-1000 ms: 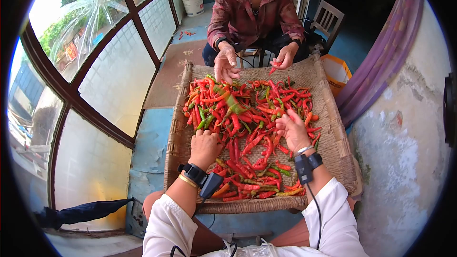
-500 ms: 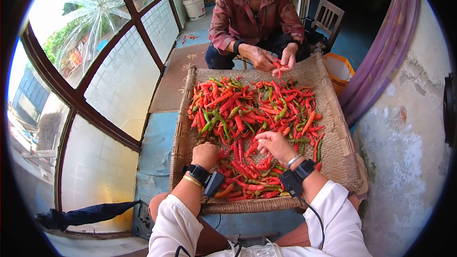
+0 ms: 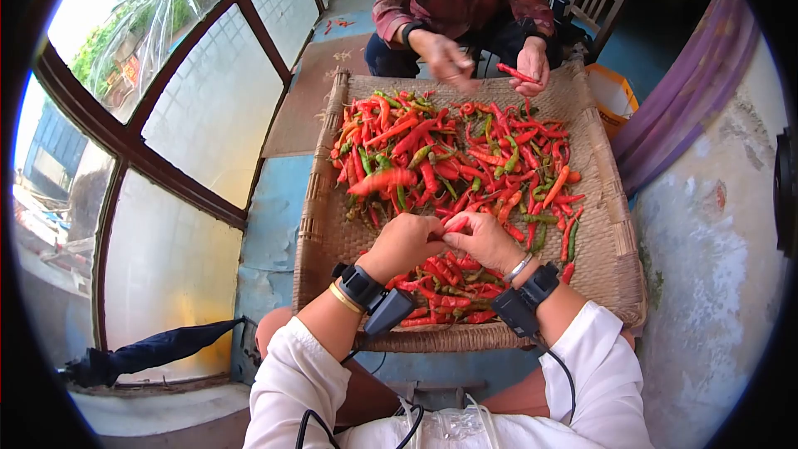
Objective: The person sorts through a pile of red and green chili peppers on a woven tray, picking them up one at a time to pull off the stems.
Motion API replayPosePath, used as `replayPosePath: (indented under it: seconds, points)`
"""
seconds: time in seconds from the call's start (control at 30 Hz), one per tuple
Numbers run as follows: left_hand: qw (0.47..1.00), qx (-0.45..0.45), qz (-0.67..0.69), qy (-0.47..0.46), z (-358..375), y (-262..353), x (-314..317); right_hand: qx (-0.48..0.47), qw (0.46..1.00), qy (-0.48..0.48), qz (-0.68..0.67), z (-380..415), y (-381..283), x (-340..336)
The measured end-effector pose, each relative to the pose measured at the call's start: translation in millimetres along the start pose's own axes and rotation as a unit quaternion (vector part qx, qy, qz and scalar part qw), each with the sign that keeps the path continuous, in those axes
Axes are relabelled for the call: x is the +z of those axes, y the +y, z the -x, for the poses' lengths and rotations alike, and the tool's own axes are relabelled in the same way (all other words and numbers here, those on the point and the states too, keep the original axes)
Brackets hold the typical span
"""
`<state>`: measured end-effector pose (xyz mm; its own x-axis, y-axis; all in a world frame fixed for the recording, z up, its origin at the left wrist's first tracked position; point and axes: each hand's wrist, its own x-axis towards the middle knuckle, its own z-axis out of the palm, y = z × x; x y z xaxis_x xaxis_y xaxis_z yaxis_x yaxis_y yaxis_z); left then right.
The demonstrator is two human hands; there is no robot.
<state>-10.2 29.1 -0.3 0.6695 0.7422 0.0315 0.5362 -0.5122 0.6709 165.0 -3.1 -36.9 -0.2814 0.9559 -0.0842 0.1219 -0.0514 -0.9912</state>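
My left hand [image 3: 404, 244] and my right hand [image 3: 489, 241] meet above a woven tray [image 3: 598, 295]. Between their pinched fingertips is a red chili pepper [image 3: 455, 224], partly covered by the fingers. Beyond my hands lies a large heap of red and green chili peppers [image 3: 432, 154]. A smaller pile of mostly red chili peppers [image 3: 453, 287] sits below my wrists, near the tray's front edge. Over the left part of the heap, one red chili pepper [image 3: 382, 181] is smeared by motion.
Across the tray a person sits, a red chili pepper [image 3: 517, 73] in one hand, the other hand [image 3: 447, 60] blurred. Windows [image 3: 179, 254] and a folded umbrella [image 3: 158, 359] are on the left. At right stand a wall [image 3: 706, 224], a purple curtain [image 3: 682, 108] and an orange-edged container [image 3: 613, 96].
My left hand has moved right and up to meet my right hand at a red chili pepper. A blurred pepper appears over the heap. The other person's hands have moved apart. The view has shifted slightly.
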Motion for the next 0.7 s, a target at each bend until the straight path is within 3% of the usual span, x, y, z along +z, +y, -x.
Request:
replayPosePath:
  seconds: [0.03, 0.17, 0.27, 0.37, 0.4, 0.43, 0.53, 0.6, 0.7]
  points:
    - [1.0, -0.004, 0.001, -0.002, 0.0, -0.7, -0.3, 0.031, 0.997, 0.006, -0.065, 0.7, -2.6, 1.2]
    - [0.996, -0.001, 0.068, -0.052, 0.9, -7.8, 0.9, 0.072, 0.989, 0.056, -0.113, 1.5, -12.6, -6.1]
    - [0.993, -0.023, -0.039, -0.107, -0.1, -10.4, -0.4, 0.092, 0.979, 0.12, -0.139, 2.4, -26.2, -26.1]
    - [0.997, -0.034, 0.001, -0.062, 1.3, -20.8, -2.1, 0.043, 0.939, 0.208, -0.27, 2.4, -18.1, -59.7]
    - [0.998, -0.059, -0.01, -0.003, 1.4, -20.0, -5.0, -0.011, 0.912, 0.232, -0.338, 0.7, -14.9, -66.5]
    - [0.995, -0.083, -0.021, 0.056, 1.0, -19.7, -7.5, -0.014, 0.866, 0.314, -0.39, 1.8, -19.6, -66.6]
    - [0.984, -0.108, -0.062, 0.124, -0.2, -23.4, -12.3, 0.044, 0.84, 0.324, -0.434, 0.1, 2.7, -76.1]
    - [0.977, -0.116, -0.079, 0.159, 1.1, -24.8, -13.1, 0.097, 0.891, 0.246, -0.369, 1.7, 10.4, -69.0]
    - [0.981, -0.144, -0.053, 0.116, 2.0, -32.1, -9.1, 0.132, 0.942, 0.109, -0.288, -2.3, 10.9, -45.5]
